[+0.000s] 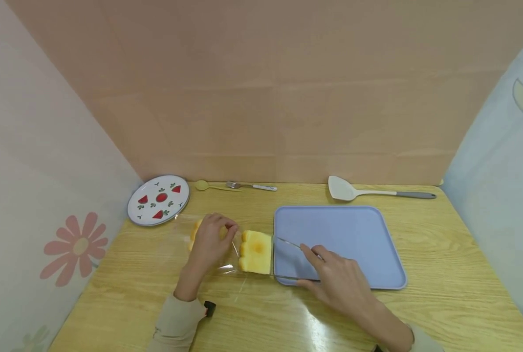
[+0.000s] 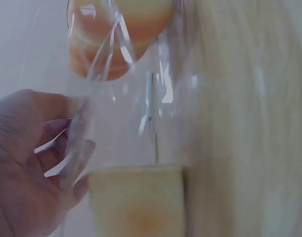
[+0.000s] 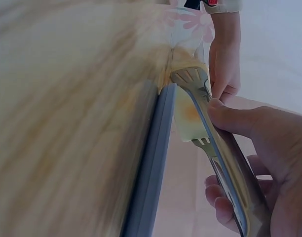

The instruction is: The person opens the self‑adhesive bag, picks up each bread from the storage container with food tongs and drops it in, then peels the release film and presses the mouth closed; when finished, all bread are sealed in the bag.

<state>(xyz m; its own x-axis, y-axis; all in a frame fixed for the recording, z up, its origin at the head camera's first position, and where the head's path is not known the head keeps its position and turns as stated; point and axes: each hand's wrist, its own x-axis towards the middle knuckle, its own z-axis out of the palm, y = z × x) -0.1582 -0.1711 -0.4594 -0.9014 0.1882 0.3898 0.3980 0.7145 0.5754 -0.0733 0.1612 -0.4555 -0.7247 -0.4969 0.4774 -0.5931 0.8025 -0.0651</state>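
Note:
My right hand [image 1: 342,281] holds a pair of metal tongs [image 3: 225,168], its thumb on one arm and fingers on the other. The tongs' slotted tips are at the right end of a yellow bread slice [image 1: 257,252], one at each side edge. Around the slice's left end lies a clear plastic bag [image 1: 227,268]. My left hand [image 1: 210,239] pinches the film of that bag between thumb and fingers. Deeper in the bag, partly hidden behind the left hand in the head view, is a second bread piece [image 2: 116,29] with a browned crust.
A light blue tray [image 1: 332,211] lies right of the bread, beneath the tongs and right hand. Along the back stand a white plate with red fruit prints [image 1: 156,188], a yellow spoon [image 1: 202,185], a fork [image 1: 263,187] and a white spatula with a grey handle [image 1: 342,189].

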